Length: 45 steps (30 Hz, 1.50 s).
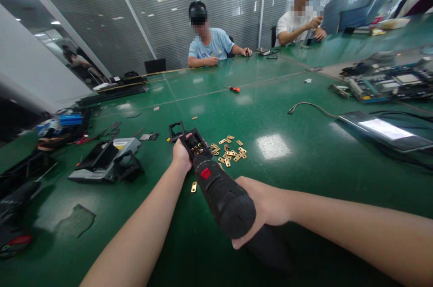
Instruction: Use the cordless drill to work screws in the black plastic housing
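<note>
My right hand (267,203) is wrapped round the grip of a black cordless drill (221,199) with a red switch on top. The drill's front end points away from me, at a small black plastic housing (197,143). Brass-coloured parts show inside that housing; whether the bit touches them I cannot tell. My left hand (181,155) grips the housing by its left side. Just to the right lies a loose group of small brass plates (232,153) with holes. One more brass plate (194,187) lies near my left wrist. Behind my left hand stands a black plastic frame (176,131).
Left on the green table (291,142) are a grey metal box (126,147) with black parts, and another power tool (15,215). An orange screwdriver (234,89) lies farther back. Circuit boards (389,80) and a flat device with cables (385,131) occupy the right. Two people sit opposite.
</note>
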Each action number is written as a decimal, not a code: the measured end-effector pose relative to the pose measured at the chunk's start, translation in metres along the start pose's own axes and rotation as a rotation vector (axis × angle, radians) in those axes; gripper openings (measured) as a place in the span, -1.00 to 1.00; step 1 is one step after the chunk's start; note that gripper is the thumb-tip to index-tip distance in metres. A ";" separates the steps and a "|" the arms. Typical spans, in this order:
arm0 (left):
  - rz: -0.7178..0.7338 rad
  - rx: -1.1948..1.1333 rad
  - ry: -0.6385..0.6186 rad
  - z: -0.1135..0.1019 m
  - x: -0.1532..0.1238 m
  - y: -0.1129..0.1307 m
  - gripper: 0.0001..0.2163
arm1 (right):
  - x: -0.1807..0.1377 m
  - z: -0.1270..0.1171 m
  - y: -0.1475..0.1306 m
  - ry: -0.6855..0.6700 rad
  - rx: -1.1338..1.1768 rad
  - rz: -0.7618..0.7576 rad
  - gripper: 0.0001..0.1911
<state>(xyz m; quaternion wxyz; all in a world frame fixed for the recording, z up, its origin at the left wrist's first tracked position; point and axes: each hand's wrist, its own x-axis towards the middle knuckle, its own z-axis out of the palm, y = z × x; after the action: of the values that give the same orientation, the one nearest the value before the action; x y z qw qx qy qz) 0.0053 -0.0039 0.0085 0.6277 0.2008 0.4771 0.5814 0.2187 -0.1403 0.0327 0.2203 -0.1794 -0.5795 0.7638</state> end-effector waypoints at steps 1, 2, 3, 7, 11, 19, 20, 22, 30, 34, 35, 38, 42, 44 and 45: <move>0.004 0.002 -0.002 0.000 0.000 0.000 -0.76 | 0.000 0.000 0.000 0.004 -0.009 0.001 -0.60; 0.007 0.004 -0.003 0.000 0.000 0.000 -0.77 | 0.000 0.000 0.000 0.005 -0.013 0.002 -0.60; 0.010 0.009 -0.004 0.000 0.000 0.000 -0.77 | 0.000 0.000 0.000 0.000 -0.011 -0.002 -0.60; 0.003 0.008 0.002 -0.001 0.000 0.001 -0.77 | 0.000 0.000 -0.001 -0.022 0.016 -0.018 -0.61; -0.010 -0.010 0.001 -0.001 0.001 0.000 -0.75 | 0.000 0.001 -0.003 -0.016 0.014 -0.021 -0.61; 0.008 0.003 -0.007 0.000 0.000 0.000 -0.75 | -0.001 0.002 -0.005 -0.016 0.021 -0.030 -0.59; 0.008 0.006 -0.009 0.000 0.000 0.000 -0.75 | -0.001 0.002 -0.006 -0.018 0.017 -0.031 -0.59; 0.005 0.011 -0.009 0.001 -0.001 0.000 -0.75 | -0.002 0.002 -0.006 -0.013 0.009 -0.021 -0.57; -0.002 0.021 -0.006 0.001 -0.002 0.001 -0.73 | 0.000 0.001 -0.002 -0.007 -0.016 0.006 -0.56; 0.007 0.028 -0.004 0.001 -0.001 0.001 -0.74 | -0.001 0.002 -0.004 -0.014 -0.002 -0.014 -0.58; 0.012 0.027 0.004 0.001 -0.001 0.001 -0.74 | -0.001 0.002 -0.004 -0.016 0.004 -0.018 -0.57; 0.006 0.015 0.014 0.002 -0.001 0.001 -0.73 | -0.001 0.003 -0.005 -0.014 0.017 -0.023 -0.56; 0.015 0.026 0.007 0.003 -0.002 0.001 -0.73 | 0.000 0.003 -0.005 0.000 0.018 -0.023 -0.56; 0.019 0.033 0.006 0.003 -0.003 0.001 -0.73 | 0.000 0.003 -0.005 0.002 0.014 -0.015 -0.54; 0.014 0.032 0.007 0.004 -0.003 0.001 -0.73 | 0.000 0.003 -0.006 0.003 0.010 -0.010 -0.54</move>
<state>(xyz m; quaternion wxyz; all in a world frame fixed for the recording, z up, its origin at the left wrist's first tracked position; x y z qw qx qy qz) 0.0082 -0.0057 0.0124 0.6186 0.2121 0.4871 0.5789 0.2185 -0.1414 0.0387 0.2261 -0.1766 -0.5761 0.7653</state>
